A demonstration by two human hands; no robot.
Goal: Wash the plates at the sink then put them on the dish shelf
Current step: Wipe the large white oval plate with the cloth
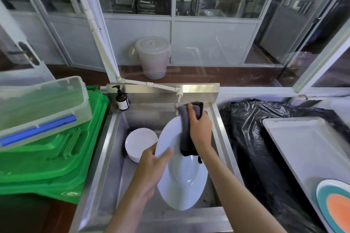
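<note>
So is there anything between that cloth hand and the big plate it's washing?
Only the dark cloth itself: the right hand presses it against the large white plate, which the left hand grips by its rim over the sink.

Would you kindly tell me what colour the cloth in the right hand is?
The cloth is dark grey, shown best in the head view, its only view.

— What do we list for the steel sink (111, 157)?
— We enter a stack of small white plates (140, 143) in the basin, left side, and a brown pump bottle (122, 100) on its back left corner.
— And the worktop (225, 94) to the right?
— We record a black plastic bag (251, 138) spread over it, with a pale tray (303, 145) on top carrying a teal-and-orange plate (335, 206).
</note>
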